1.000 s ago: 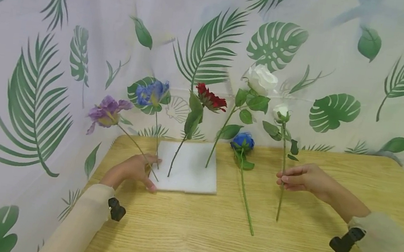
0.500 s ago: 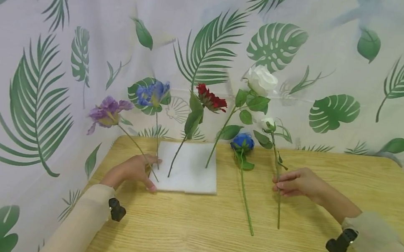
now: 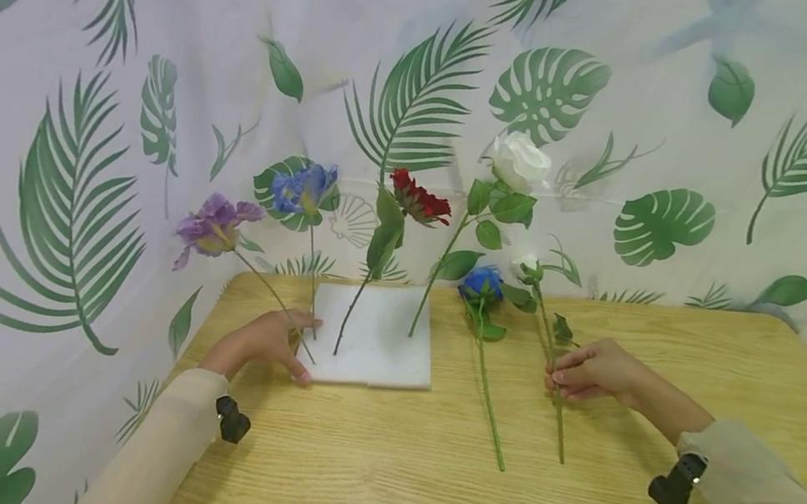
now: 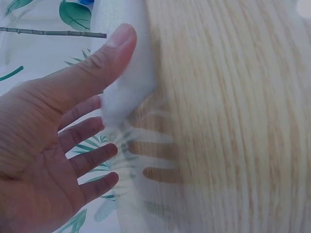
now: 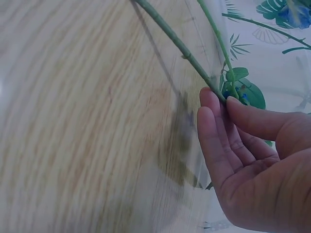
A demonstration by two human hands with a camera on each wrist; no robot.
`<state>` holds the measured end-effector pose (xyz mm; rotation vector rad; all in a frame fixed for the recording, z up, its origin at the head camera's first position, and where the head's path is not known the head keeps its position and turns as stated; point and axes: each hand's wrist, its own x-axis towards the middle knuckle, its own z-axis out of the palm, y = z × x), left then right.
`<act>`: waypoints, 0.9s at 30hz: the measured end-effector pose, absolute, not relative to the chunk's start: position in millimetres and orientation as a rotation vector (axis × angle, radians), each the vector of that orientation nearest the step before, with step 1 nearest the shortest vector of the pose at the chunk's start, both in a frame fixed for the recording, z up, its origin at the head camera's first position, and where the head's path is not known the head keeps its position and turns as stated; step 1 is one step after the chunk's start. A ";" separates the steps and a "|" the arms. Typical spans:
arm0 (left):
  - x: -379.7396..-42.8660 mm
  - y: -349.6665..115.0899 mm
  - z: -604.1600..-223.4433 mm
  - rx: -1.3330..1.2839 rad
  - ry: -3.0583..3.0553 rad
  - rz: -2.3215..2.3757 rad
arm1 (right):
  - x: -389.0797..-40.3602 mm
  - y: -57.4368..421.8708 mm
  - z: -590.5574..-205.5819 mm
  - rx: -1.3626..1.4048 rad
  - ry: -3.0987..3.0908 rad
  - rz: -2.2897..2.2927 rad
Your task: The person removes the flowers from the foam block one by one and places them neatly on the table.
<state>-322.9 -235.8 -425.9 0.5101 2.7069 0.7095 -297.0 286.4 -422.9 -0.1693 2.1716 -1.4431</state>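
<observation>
My right hand [image 3: 596,370] pinches the green stem of a small white rose [image 3: 527,260] between thumb and fingertips. The bloom leans left above the table, close to a blue rose [image 3: 481,285]; the stem's lower end points towards me. In the right wrist view that stem [image 5: 177,43] slants up from the fingertips. My left hand [image 3: 262,342] rests at the left edge of a white foam board [image 3: 380,350], thumb by its front corner. In the left wrist view the thumb touches the foam [image 4: 129,73] and the other fingers are nearly straight.
Stuck in the foam stand a purple flower [image 3: 213,227], a light blue flower [image 3: 304,188], a red flower [image 3: 419,197] and a large white rose [image 3: 520,164]. The blue rose lies right of the board on the wooden table [image 3: 377,467]. A leaf-print cloth [image 3: 434,3] hangs behind.
My right hand has tilted the small white rose leftwards, its bloom moving left and down towards the blue rose. The left hand has stayed at the foam.
</observation>
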 end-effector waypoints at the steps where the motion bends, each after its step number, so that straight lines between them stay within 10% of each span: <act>1: -322.9 -235.9 -425.8 0.507 2.705 0.712 | -297.3 286.6 -423.5 -0.172 2.173 -1.440; 27: -322.5 -236.2 -426.7 0.508 2.707 0.715 | -296.6 265.3 -428.5 -0.171 2.335 -1.259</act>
